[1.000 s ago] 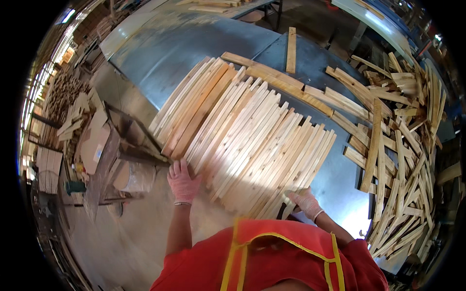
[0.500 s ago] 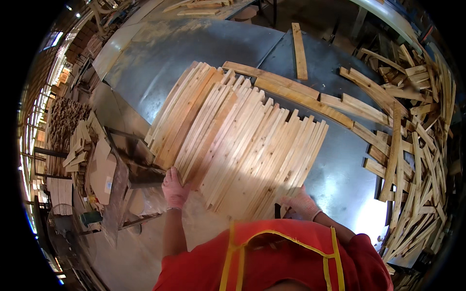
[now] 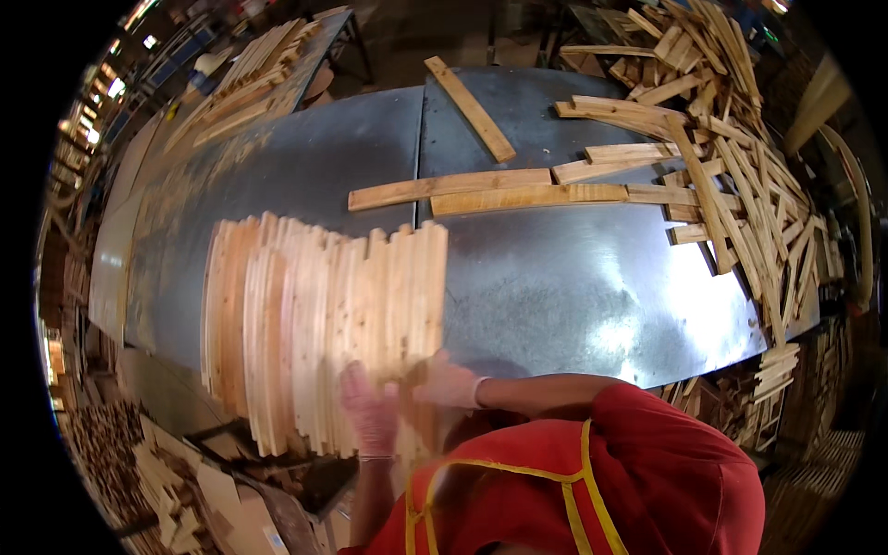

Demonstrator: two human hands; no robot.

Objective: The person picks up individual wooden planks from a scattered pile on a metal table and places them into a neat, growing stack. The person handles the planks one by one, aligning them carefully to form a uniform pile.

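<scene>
A row of pale wooden strips, packed side by side with uneven ends, lies along the near edge of the metal table. My left hand, in a pinkish glove, rests against the near ends of the strips toward the right of the row, fingers extended and thumb apart. Close beside it, my right hand reaches in from the right, at the near end of the rightmost strips. Motion blurs its fingers, so its grip is unclear.
Beyond the row, several boards lie end to end across the table. One loose board lies farther back. A tangled heap of wood offcuts covers the right side. Another table with strips stands at the far left.
My left hand has left the row's left end and is now near its right end, beside my right hand. The view has turned, so the row appears farther left and more upright.
</scene>
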